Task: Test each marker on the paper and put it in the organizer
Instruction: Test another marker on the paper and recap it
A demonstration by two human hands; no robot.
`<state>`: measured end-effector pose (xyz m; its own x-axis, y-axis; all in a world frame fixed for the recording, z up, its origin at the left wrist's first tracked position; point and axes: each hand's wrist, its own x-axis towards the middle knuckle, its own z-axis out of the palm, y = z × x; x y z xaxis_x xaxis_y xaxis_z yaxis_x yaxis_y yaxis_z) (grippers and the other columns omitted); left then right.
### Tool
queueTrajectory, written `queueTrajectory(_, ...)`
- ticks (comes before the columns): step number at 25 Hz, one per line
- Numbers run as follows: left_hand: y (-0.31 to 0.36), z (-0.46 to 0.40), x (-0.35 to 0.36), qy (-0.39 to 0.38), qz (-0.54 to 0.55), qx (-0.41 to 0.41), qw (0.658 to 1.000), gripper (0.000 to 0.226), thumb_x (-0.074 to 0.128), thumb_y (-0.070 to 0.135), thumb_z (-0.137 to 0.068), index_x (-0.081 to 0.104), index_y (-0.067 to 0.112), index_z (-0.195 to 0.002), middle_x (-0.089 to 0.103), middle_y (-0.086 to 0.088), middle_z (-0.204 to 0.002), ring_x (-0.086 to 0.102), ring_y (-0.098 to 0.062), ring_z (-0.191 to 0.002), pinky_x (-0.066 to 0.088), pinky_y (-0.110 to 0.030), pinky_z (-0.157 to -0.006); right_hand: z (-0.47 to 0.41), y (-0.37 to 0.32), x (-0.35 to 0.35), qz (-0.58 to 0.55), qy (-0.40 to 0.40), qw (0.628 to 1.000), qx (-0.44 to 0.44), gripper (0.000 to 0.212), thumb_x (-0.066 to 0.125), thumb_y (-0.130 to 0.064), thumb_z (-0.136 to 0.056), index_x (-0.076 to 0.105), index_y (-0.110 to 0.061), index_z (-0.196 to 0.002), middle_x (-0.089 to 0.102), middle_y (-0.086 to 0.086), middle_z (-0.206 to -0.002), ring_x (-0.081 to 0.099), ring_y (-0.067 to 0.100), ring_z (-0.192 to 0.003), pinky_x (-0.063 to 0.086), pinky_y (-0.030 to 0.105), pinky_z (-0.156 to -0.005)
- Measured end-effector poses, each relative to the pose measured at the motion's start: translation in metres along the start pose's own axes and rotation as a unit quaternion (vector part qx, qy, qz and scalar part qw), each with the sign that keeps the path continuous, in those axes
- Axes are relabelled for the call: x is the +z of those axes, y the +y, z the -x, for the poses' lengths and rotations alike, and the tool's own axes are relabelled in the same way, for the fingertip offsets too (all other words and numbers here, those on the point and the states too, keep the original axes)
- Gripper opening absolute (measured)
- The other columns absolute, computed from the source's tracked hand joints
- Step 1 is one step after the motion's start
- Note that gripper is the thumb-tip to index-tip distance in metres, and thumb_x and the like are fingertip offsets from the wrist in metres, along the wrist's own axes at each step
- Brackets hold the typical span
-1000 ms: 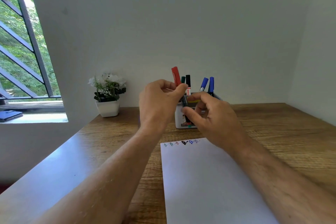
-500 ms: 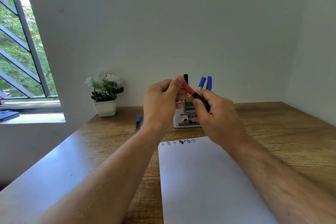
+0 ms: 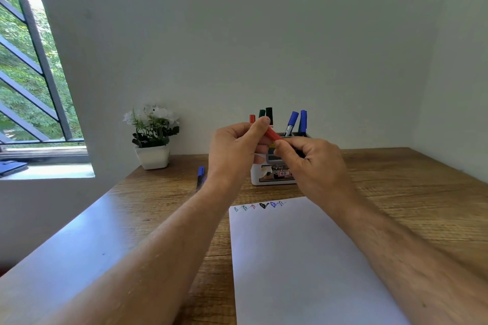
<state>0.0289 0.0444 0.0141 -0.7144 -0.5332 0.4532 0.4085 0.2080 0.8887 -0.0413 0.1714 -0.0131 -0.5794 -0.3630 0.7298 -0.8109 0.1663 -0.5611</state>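
A red marker (image 3: pixel 273 135) is held in the air in front of the organizer, tilted down to the right. My left hand (image 3: pixel 235 150) pinches its red cap end between thumb and fingers. My right hand (image 3: pixel 314 163) grips the dark barrel, most of which is hidden by the fingers. Behind them stands the white organizer (image 3: pixel 274 175) with several capped markers in it: red, green, black and two blue (image 3: pixel 297 121). A white paper (image 3: pixel 303 258) lies on the desk below, with several small coloured scribbles (image 3: pixel 260 206) along its top edge.
A blue marker (image 3: pixel 200 175) lies on the wooden desk (image 3: pixel 409 192) left of the organizer. A white pot with flowers (image 3: pixel 153 140) stands at the back left. A window and sill with a dark object (image 3: pixel 12 167) are at far left.
The red marker has gone from upright by the organizer to slanted between both hands, lifted in front of it. The view has shifted slightly, and the blue marker on the desk has come into sight.
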Motion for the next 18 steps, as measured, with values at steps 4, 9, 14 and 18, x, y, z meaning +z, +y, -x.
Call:
queueTrajectory(4, -0.001, -0.001, -0.001, 0.001, 0.021, -0.016, 1.000, 0.025, 0.070, 0.035, -0.089, 0.078, 0.013, -0.081, 0.071, -0.006, -0.068, 0.062, -0.010, -0.057, 0.053, -0.020, -0.054, -0.002, -0.002, -0.002, 0.013, 0.006, 1.000, -0.008, 0.033, 0.056, -0.043, -0.096, 0.078, -0.018, -0.091, 0.057, -0.020, -0.052, 0.059, -0.005, -0.058, 0.039, 0.008, -0.047)
queueTrajectory(9, -0.002, -0.004, -0.006, 0.027, 0.022, -0.023, 0.999, 0.026, 0.069, 0.034, -0.090, 0.078, 0.013, -0.077, 0.069, -0.003, -0.063, 0.060, -0.008, -0.054, 0.051, -0.018, -0.051, -0.004, -0.006, 0.004, 0.070, 0.002, 0.998, 0.001, 0.050, 0.048, -0.059, -0.093, 0.074, -0.020, -0.076, 0.059, -0.008, -0.053, 0.057, 0.010, -0.052, 0.043, 0.021, -0.042)
queueTrajectory(14, 0.000, -0.008, -0.008, 0.016, 0.042, -0.009, 0.999, 0.023, 0.070, 0.030, -0.088, 0.078, 0.013, -0.075, 0.070, -0.005, -0.064, 0.060, -0.008, -0.053, 0.049, -0.018, -0.049, 0.001, -0.005, 0.004, 0.068, 0.006, 0.998, 0.006, 0.043, 0.044, -0.059, -0.093, 0.059, -0.028, -0.067, 0.052, -0.012, -0.051, 0.055, 0.005, -0.052, 0.038, 0.016, -0.042)
queueTrajectory(18, 0.005, -0.011, -0.014, 0.018, 0.127, -0.023, 0.991, 0.015, 0.071, 0.020, -0.087, 0.077, 0.012, -0.075, 0.075, -0.010, -0.073, 0.066, -0.010, -0.056, 0.054, -0.018, -0.051, 0.001, 0.003, 0.005, 0.075, 0.005, 0.997, -0.004, 0.027, 0.050, -0.041, -0.099, 0.068, -0.022, -0.090, 0.054, -0.018, -0.062, 0.054, -0.002, -0.054, 0.038, 0.009, -0.047)
